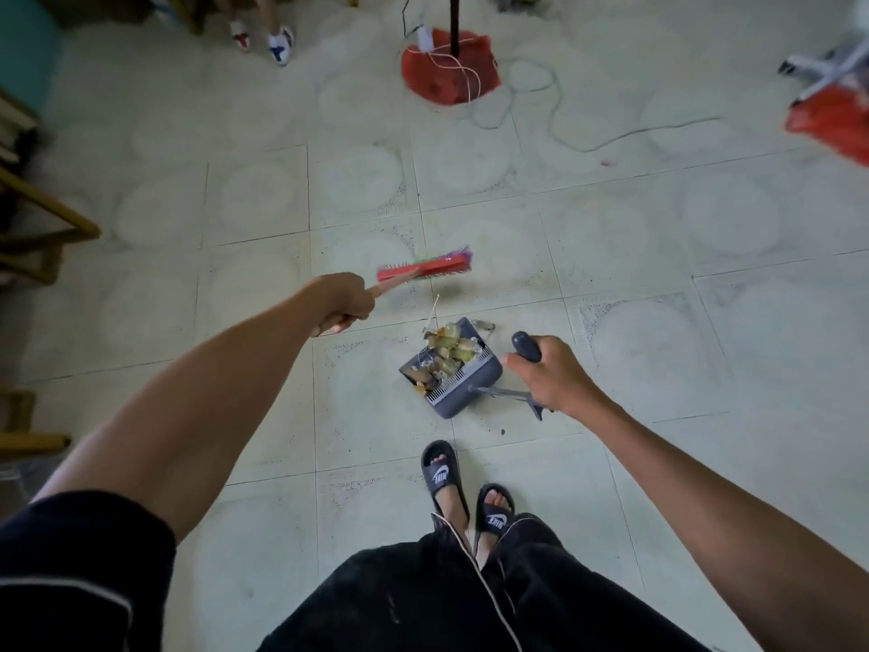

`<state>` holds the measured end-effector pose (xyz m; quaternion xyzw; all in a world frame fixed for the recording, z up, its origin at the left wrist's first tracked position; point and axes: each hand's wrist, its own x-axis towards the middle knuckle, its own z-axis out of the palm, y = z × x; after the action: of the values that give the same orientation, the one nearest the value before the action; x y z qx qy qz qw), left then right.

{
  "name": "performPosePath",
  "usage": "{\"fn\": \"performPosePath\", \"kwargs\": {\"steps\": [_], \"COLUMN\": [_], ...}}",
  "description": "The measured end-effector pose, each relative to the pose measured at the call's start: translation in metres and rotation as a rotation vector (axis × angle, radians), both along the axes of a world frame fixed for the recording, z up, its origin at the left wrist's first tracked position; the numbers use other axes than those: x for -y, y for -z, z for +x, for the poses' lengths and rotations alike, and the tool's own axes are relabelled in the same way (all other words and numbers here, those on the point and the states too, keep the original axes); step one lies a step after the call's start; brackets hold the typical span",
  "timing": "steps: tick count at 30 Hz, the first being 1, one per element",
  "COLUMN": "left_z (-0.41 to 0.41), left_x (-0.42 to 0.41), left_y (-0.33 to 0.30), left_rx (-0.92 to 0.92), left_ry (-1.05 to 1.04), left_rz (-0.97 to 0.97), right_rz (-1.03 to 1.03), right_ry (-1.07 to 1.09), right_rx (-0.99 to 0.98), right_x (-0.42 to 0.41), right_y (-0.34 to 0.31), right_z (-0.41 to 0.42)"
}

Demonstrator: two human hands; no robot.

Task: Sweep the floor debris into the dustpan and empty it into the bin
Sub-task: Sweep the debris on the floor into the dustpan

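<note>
Our left hand (pixel 339 301) was wrapped tight around the broom (pixel 425 267), its head at twelve o'clock of the dustpan (pixel 451 374). Our right hand (pixel 548 376) clutched the dustpan's handle; debris (pixel 444 352) sat piled inside.

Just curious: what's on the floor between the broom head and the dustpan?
In the head view, mostly bare tile between broom head and dustpan, save a thin pale stick near the pan's mouth.

Both arms outstretched — left hand (pixel 341 301), right hand (pixel 550 374) fisted
</note>
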<state>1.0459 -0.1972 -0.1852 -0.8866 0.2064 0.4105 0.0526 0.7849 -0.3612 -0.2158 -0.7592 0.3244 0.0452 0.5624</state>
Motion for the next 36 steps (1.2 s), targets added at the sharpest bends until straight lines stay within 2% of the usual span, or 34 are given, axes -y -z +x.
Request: {"fn": "performPosePath", "kwargs": {"steps": [2, 6, 9, 14, 20, 23, 27, 32, 36], "left_z": [-0.013, -0.030, -0.039, -0.039, -0.027, -0.020, -0.012, 0.008, 0.024], "left_x": [-0.003, -0.011, -0.020, -0.029, -0.024, -0.029, -0.058, -0.122, -0.155], "left_y": [0.002, 0.009, 0.010, 0.006, 0.038, 0.058, 0.083, 0.082, 0.068], "left_rx": [-0.001, -0.029, 0.002, 0.111, 0.175, 0.177, 0.143, 0.095, 0.065], "left_ry": [-0.004, -0.086, -0.066, 0.109, 0.442, 0.593, 0.692, 0.662, 0.569], "left_rz": [-0.003, -0.039, -0.050, -0.045, -0.039, -0.024, 0.034, 0.133, 0.149], "right_rz": [-0.039, -0.009, 0.049, 0.132, 0.195, 0.140, 0.057, -0.143, -0.183], "right_ry": [-0.007, 0.000, 0.055, 0.204, 0.379, 0.420, 0.420, 0.254, 0.213], "right_rx": [-0.019, -0.016, -0.011, -0.013, -0.032, -0.029, -0.037, -0.141, -0.168], "right_x": [-0.002, -0.015, -0.037, -0.067, -0.117, -0.148, -0.179, -0.209, -0.219], "right_y": [-0.001, -0.001, 0.001, -0.001, 0.002, 0.004, 0.015, 0.031, 0.042], "right_z": [-0.015, -0.039, -0.057, -0.074, -0.075, -0.068, -0.055, -0.038, -0.025]}}
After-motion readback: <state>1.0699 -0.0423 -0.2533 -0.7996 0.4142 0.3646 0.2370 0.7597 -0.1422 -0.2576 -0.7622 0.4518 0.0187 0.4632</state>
